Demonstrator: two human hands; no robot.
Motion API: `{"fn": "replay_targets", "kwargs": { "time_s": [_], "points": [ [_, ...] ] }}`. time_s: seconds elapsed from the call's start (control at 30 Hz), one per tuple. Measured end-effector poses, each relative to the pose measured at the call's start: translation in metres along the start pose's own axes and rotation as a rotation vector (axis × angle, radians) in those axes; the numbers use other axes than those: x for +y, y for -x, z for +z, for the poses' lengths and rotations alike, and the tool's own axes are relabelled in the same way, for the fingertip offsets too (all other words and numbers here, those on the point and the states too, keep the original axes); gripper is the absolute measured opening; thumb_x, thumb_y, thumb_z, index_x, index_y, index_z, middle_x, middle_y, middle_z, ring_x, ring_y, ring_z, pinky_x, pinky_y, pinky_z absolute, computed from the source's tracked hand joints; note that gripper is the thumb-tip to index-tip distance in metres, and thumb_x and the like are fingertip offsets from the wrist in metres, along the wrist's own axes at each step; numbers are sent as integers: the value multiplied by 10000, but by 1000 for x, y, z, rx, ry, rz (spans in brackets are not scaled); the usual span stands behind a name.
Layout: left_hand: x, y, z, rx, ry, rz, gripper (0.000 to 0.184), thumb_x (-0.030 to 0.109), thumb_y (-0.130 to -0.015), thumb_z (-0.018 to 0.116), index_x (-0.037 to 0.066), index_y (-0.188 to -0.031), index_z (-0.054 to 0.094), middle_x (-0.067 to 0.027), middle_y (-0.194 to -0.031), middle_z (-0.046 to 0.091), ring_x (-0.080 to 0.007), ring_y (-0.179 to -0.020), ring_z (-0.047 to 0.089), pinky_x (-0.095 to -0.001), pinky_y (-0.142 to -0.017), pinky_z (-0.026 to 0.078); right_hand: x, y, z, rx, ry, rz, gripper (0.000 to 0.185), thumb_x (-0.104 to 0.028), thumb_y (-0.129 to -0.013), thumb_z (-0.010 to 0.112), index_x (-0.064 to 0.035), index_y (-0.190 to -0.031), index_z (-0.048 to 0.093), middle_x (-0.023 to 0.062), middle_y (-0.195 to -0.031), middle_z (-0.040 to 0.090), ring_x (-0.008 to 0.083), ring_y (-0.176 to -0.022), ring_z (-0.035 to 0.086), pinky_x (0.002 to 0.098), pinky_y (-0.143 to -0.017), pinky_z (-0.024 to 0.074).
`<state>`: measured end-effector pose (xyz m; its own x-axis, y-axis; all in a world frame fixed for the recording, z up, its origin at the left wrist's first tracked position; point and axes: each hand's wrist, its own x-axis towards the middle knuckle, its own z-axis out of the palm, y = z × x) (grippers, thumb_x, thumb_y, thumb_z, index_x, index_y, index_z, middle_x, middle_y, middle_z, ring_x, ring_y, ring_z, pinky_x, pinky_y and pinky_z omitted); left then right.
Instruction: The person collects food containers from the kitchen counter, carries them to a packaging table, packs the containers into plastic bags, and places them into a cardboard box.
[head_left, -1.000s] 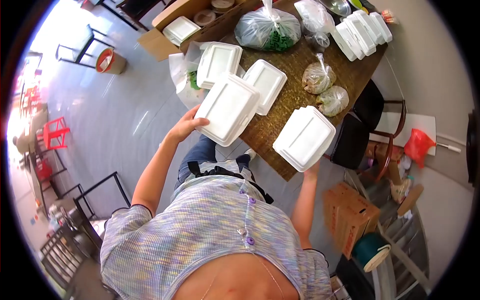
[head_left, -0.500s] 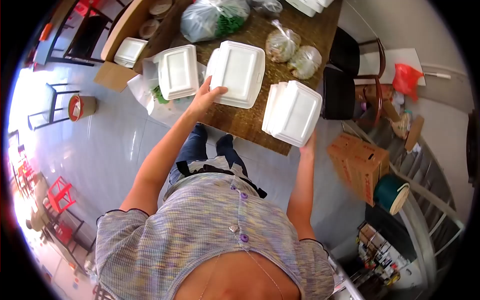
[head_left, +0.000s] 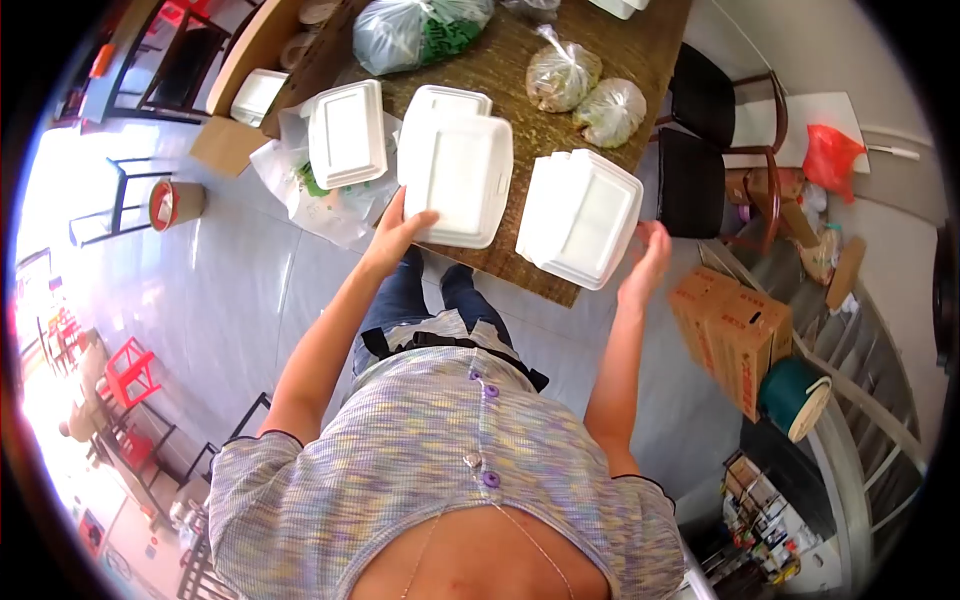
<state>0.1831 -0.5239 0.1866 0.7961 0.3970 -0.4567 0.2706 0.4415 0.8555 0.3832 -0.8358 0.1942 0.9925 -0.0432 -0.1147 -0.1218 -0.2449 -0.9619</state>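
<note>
A white foam takeout box (head_left: 459,185) with its lid down is in my left hand (head_left: 397,235), thumb on top at the near left corner and the other fingers partly hidden at the side. Behind it, partly covered, another white foam box (head_left: 447,100) shows. Off the right side of a leaning stack of white foam boxes (head_left: 592,222) is my right hand (head_left: 648,262), its fingers apart and nothing in them. The stack rests at the front right of the wooden table (head_left: 510,75). One more closed foam box (head_left: 347,134) sits on a plastic bag at the left.
Two knotted clear bags of food (head_left: 563,78) lie further back, near a large bag with greens (head_left: 420,35). An open cardboard box (head_left: 232,143) stands at the left. Black chairs (head_left: 690,185) and a brown carton (head_left: 735,325) are on the right, beside a staircase railing.
My left hand has brought its foam box nearer to me, uncovering more of the box behind. My right hand has come away from the stack's near edge and moved right, fingers now spread.
</note>
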Motion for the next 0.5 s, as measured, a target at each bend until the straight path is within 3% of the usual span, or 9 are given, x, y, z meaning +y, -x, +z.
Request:
{"fn": "replay_targets", "kwargs": {
  "time_s": [0.07, 0.13, 0.2, 0.27, 0.33, 0.37, 0.4, 0.47, 0.5],
  "points": [
    [15, -14, 1, 48, -69, 34, 608, 190, -749, 619, 0, -1266, 362, -93, -1145, 506, -167, -1075, 449, -285, -939, 328, -65, 17, 24, 115, -27, -257, 297, -204, -903, 483, -6, -1124, 475, 121, -1045, 564, 193, -995, 522, 353, -911, 388],
    [28, -25, 0, 32, 8, 98, 615, 187, -769, 596, -5, -1293, 338, -104, -1159, 502, -169, -1076, 447, -287, -939, 324, -123, 41, 56, -71, -176, -329, 256, -92, -881, 500, -1, -1119, 476, 135, -1010, 578, 196, -968, 541, 346, -921, 389],
    [46, -26, 2, 10, 17, 175, 651, 230, -757, 611, -3, -1298, 333, -109, -1158, 502, -176, -1066, 453, -292, -934, 330, -135, 55, 91, -303, -74, -455, 383, -158, -851, 572, -2, -1175, 439, 144, -1108, 528, 218, -1034, 505, 359, -878, 434],
    [66, -24, -4, -97, -45, 192, 690, 271, -743, 624, -11, -1300, 330, -117, -1164, 496, -186, -1068, 450, -299, -941, 330, -134, 59, 114, -517, -192, -192, 602, -230, -769, 675, -20, -1251, 380, 105, -1162, 469, 203, -1031, 498, 330, -842, 450],
    [95, -16, -6, -217, -183, 134, 729, 308, -731, 635, -21, -1303, 327, -128, -1172, 491, -198, -1078, 447, -306, -950, 328, -131, 52, 115, -824, -533, 229, 866, -441, -687, 718, 2, -1303, 300, 138, -1223, 449, 230, -1109, 460, 374, -897, 429],
    [117, -6, -3, -286, -290, 72, 749, 326, -725, 640, -27, -1305, 326, -136, -1177, 489, -205, -1087, 445, -310, -955, 326, -119, 51, 116, -927, -595, 305, 916, -485, -651, 727, 2, -1301, 305, 127, -1261, 432, 239, -1144, 442, 388, -919, 417],
    [132, -3, 0, -362, -403, 22, 768, 343, -719, 646, -33, -1307, 324, -144, -1182, 487, -211, -1096, 444, -314, -961, 324, -106, 54, 116, -992, -682, 356, 902, -457, -657, 733, -7, -1308, 301, 105, -1289, 416, 241, -1162, 431, 399, -942, 400],
    [144, -10, 4, -537, -638, 149, 819, 399, -724, 669, -44, -1315, 316, -169, -1179, 505, -232, -1119, 451, -326, -975, 320, -95, 75, 114, -741, -699, 375, 830, -328, -682, 744, -28, -1317, 299, 77, -1287, 420, 235, -1182, 409, 380, -982, 360],
    [140, -26, 0, -658, -574, 35, 808, 424, -723, 672, -31, -1304, 344, -161, -1173, 511, -231, -1104, 461, -326, -963, 332, -97, 83, 112, -662, -733, 386, 781, -249, -701, 725, -38, -1320, 299, 79, -1291, 416, 239, -1196, 392, 380, -987, 351]
  ]
}}
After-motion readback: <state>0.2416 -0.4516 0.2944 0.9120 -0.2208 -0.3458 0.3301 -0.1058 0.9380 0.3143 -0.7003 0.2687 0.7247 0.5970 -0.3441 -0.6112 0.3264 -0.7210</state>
